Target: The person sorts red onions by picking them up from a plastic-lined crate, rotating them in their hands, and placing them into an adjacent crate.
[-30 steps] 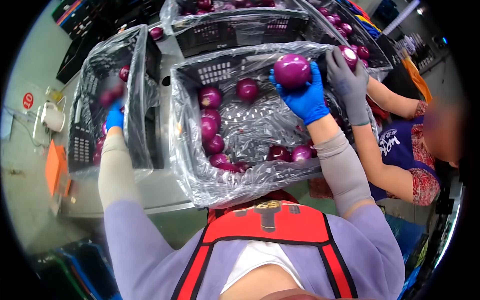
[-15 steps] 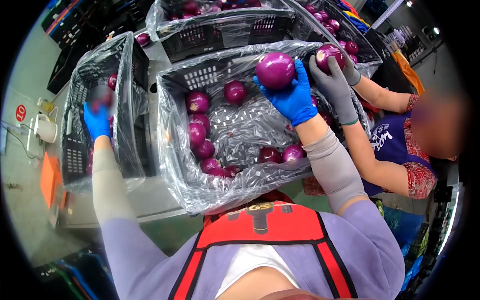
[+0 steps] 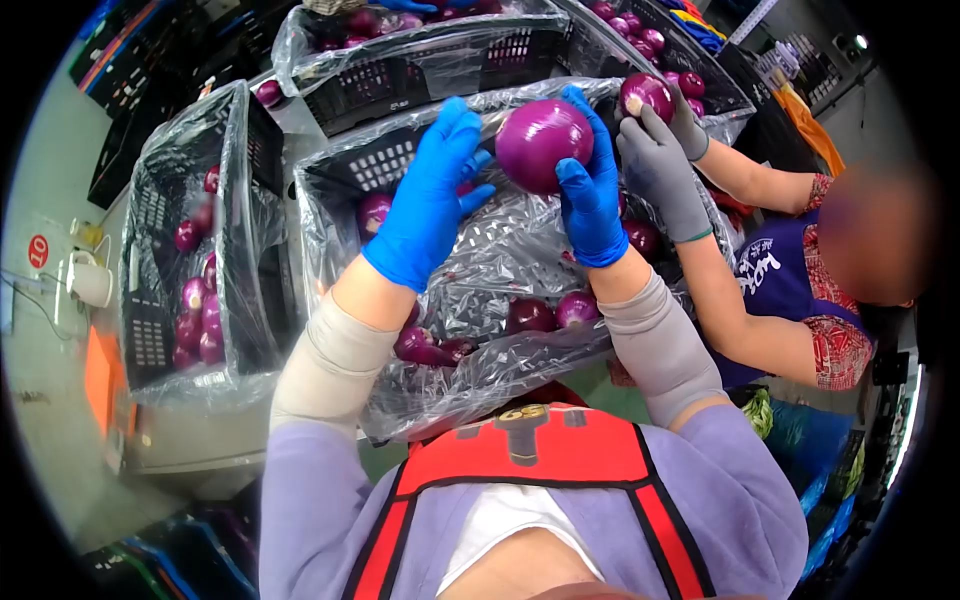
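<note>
The head view is showing a metal worktop (image 3: 190,445) that is carrying several black perforated crates lined with clear plastic. The central crate (image 3: 355,170) is taking up the middle, with the left crate (image 3: 150,310) standing beside it and the far crate (image 3: 430,78) lying beyond. The right-hand crate (image 3: 740,100) is extending past the far crate's corner and is holding more onions.

At the right, a co-worker (image 3: 785,300) in a purple apron is reaching in with grey gloves. The co-worker's nearer gloved hand (image 3: 665,185) is holding a smaller red onion (image 3: 647,97) near the central crate's far right corner.

The wearer's left hand (image 3: 425,205), in a blue glove, is hovering over the central crate with its fingers open and spread, holding nothing, just beside the large red onion (image 3: 544,147). The right hand (image 3: 592,212), also blue-gloved, is gripping that onion between thumb and fingers above the crate's far part.

Red onions (image 3: 530,315) are lying along the near side of the central crate, and one (image 3: 374,212) is sitting partly hidden behind the left hand. More onions (image 3: 193,295) are clustering in the left crate. A single onion (image 3: 269,93) is resting between the left crate and the far crate.
</note>
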{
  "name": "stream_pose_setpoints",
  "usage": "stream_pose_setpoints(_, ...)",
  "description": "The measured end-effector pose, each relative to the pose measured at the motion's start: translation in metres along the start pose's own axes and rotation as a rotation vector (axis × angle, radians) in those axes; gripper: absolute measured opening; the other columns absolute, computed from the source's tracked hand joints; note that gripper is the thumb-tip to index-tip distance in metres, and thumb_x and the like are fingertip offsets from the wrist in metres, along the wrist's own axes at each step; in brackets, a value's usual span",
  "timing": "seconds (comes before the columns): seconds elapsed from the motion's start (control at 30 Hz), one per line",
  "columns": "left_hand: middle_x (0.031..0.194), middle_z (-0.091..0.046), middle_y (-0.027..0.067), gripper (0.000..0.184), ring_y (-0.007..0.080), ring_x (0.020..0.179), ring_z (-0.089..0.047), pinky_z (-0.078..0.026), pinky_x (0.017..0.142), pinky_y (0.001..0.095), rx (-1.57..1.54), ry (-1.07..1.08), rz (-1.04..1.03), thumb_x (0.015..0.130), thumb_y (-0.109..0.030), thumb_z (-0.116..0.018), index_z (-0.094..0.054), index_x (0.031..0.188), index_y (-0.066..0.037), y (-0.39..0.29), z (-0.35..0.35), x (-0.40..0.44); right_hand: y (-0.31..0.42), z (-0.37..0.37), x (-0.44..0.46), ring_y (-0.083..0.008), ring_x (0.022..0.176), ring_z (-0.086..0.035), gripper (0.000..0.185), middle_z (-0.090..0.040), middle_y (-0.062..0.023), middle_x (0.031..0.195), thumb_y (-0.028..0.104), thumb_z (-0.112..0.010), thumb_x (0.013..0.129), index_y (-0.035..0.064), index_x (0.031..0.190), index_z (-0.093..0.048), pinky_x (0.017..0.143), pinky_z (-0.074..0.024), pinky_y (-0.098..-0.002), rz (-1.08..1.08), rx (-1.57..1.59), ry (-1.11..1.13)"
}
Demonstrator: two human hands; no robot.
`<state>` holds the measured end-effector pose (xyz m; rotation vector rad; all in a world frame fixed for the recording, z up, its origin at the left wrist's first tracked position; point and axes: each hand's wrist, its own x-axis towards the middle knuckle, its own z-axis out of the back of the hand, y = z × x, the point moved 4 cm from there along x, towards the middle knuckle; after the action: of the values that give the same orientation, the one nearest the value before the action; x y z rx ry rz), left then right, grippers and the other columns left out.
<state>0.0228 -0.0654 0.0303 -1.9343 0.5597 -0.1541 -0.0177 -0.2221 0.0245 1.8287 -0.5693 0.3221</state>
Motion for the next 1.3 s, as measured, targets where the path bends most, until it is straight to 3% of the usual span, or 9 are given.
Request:
stream_pose_setpoints(0.27,0.123,-0.052,0.0099,0.073,0.0224,0.101,-0.056,-0.050,0.086,0.0380,-0.148,0.292,0.203,0.086,-0.067,-0.043,-0.041,0.134,-0.012,0.028,0.006,0.010,0.006,-0.002,0.001,-0.0285,0.129,-0.038,0.090,-0.035,-0.0161,0.141,0.026,-0.082,0.067,0.0044,0.139,-0.032,0.107,-0.0321,-0.0410,0.276,-0.392,0.187)
stream_pose_setpoints(0.5,0.127,-0.051,0.0101,0.069,0.0227,0.112,-0.056,-0.053,0.087,0.0340,-0.186,0.462,0.023,0.084,-0.044,-0.064,-0.036,0.138,-0.009,0.017,0.007,0.005,0.013,-0.026,0.001,-0.0354,0.133,-0.033,0.096,-0.032,-0.0189,0.145,0.028,-0.085,0.062,0.0042,0.139,-0.033,0.108,-0.0296,-0.0423,0.484,-0.763,0.387)
stream_pose_setpoints(0.63,0.130,-0.048,0.0120,0.078,0.0233,0.116,-0.053,-0.049,0.092,0.0346,-0.185,0.388,-0.049,0.076,-0.020,-0.074,-0.032,0.140,-0.006,0.015,0.012,0.012,0.012,-0.024,0.000,-0.0305,0.136,-0.028,0.102,-0.025,-0.0168,0.149,0.033,-0.083,0.065,0.0048,0.144,-0.025,0.108,-0.0290,-0.0416,0.280,-0.606,0.304)
stream_pose_setpoints(0.73,0.138,-0.039,0.0124,0.097,0.0216,0.122,-0.045,-0.039,0.102,0.0331,0.101,0.288,-0.392,0.066,-0.010,-0.081,-0.023,0.144,-0.006,-0.002,0.011,0.007,0.009,-0.013,0.004,-0.0258,0.133,-0.033,0.102,-0.025,-0.0144,0.149,0.036,-0.080,0.069,0.0057,0.145,-0.020,0.104,-0.0336,-0.0395,0.091,-0.381,0.160)
stream_pose_setpoints(0.83,0.140,-0.036,0.0120,0.104,0.0211,0.124,-0.042,-0.038,0.104,0.0345,0.294,0.275,-0.678,0.062,-0.011,-0.084,-0.021,0.145,-0.006,-0.008,0.011,0.003,-0.001,-0.008,0.004,-0.0188,0.118,-0.047,0.085,-0.046,-0.0083,0.133,0.045,-0.064,0.084,0.0114,0.146,-0.018,0.096,-0.0398,-0.0383,-0.251,0.036,-0.060)
stream_pose_setpoints(0.87,0.143,-0.032,0.0114,0.109,0.0217,0.125,-0.041,-0.035,0.106,0.0355,0.294,0.276,-0.609,0.059,-0.013,-0.086,-0.020,0.145,-0.006,-0.012,0.007,-0.002,-0.003,-0.013,0.003,-0.0184,0.113,-0.051,0.074,-0.052,-0.0062,0.125,0.050,-0.054,0.089,0.0128,0.145,-0.023,0.094,-0.0409,-0.0387,-0.339,0.070,-0.127)
stream_pose_setpoints(1.0,0.146,-0.029,0.0113,0.109,0.0232,0.127,-0.040,-0.033,0.107,0.0361,0.333,0.255,-0.672,0.059,-0.015,-0.087,-0.020,0.145,-0.006,-0.007,0.009,0.002,-0.027,-0.015,-0.007,-0.0217,0.115,-0.052,0.068,-0.050,-0.0070,0.131,0.063,-0.039,0.089,0.0160,0.138,-0.038,0.092,-0.0441,-0.0388,-0.708,0.399,0.027)
stream_pose_setpoints(1.13,0.149,-0.026,0.0121,0.111,0.0249,0.131,-0.036,-0.030,0.109,0.0370,0.493,0.237,-0.738,0.059,-0.019,-0.087,-0.020,0.146,-0.006,-0.009,0.009,0.005,-0.026,-0.029,-0.016,-0.0221,0.115,-0.053,0.064,-0.049,-0.0082,0.132,0.059,-0.039,0.091,0.0138,0.137,-0.040,0.088,-0.0479,-0.0392,-0.874,0.661,0.046)
stream_pose_setpoints(1.3,0.148,-0.027,0.0125,0.117,0.0249,0.132,-0.034,-0.029,0.109,0.0364,0.570,0.268,-0.685,0.057,-0.022,-0.088,-0.015,0.147,-0.008,0.001,0.008,0.012,-0.029,-0.025,-0.015,-0.0219,0.112,-0.054,0.053,-0.052,-0.0086,0.129,0.045,-0.047,0.093,0.0121,0.134,-0.042,0.088,-0.0485,-0.0359,-0.810,0.619,-0.015)
